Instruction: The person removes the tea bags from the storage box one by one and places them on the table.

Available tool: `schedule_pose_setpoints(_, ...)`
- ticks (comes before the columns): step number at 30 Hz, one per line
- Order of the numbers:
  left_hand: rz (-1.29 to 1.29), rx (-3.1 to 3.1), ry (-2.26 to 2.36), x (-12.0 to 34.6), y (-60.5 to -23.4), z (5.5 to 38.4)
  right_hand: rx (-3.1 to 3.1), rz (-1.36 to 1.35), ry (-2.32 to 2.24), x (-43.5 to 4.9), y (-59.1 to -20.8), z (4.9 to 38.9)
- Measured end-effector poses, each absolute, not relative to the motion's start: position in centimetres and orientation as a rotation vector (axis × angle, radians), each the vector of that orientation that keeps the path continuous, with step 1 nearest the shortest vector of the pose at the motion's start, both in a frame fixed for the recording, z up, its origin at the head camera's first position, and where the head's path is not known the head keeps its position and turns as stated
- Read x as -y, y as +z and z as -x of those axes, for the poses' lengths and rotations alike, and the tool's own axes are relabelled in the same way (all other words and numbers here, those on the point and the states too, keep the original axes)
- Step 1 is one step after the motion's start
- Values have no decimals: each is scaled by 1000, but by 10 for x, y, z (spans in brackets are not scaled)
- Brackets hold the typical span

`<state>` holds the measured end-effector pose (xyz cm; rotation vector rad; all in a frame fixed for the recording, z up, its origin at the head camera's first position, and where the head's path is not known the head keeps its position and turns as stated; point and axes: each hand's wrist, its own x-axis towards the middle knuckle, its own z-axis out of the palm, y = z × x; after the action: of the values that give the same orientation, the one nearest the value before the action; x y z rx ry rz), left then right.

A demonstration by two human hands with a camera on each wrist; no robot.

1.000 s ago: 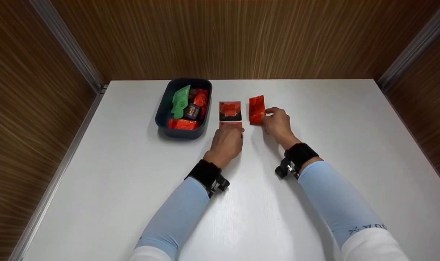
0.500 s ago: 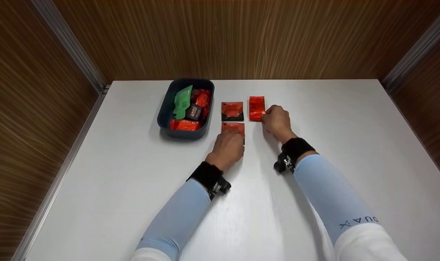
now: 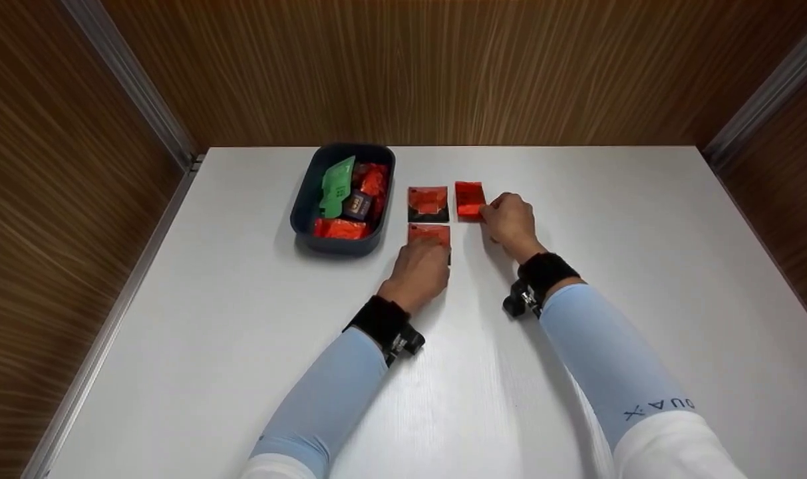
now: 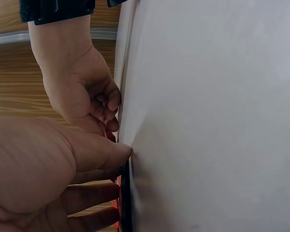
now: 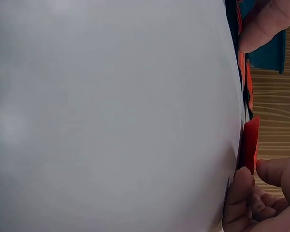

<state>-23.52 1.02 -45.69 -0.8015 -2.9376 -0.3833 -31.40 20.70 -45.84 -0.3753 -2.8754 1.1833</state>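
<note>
Packets (image 3: 428, 204) number three beside one box (image 3: 336, 246), right hand (image 3: 511, 221) pinching one, left hand (image 3: 421, 269) touching another, fingers straight

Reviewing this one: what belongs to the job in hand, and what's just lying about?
In the job, it seems:
red packet, pinched by the right hand
nearer red-and-black packet, touched by the left hand
farther red-and-black packet, lined up with it

Lying about, perhaps as supply:
dark tub
green packet, small dark packet and red packets inside it

left: tub (image 3: 336, 247) on table (image 3: 243, 339); middle: rear sachet (image 3: 428, 203) behind front sachet (image 3: 431, 232); right: packet (image 3: 470, 198)
</note>
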Motion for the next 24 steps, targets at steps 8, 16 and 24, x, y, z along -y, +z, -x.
schedule_pose_setpoints(8, 796, 2916, -427, -6, -455, 239, 2860, 349, 1121, -207, -456, 310)
schedule_pose_setpoints(16, 636, 2868, -766, 16, -426, 243, 2777, 147, 975, -187, -447, 298)
schedule_pose_setpoints(24, 237, 2871, -962, 66, -392, 274, 2725, -147, 1053, -145, -425, 286)
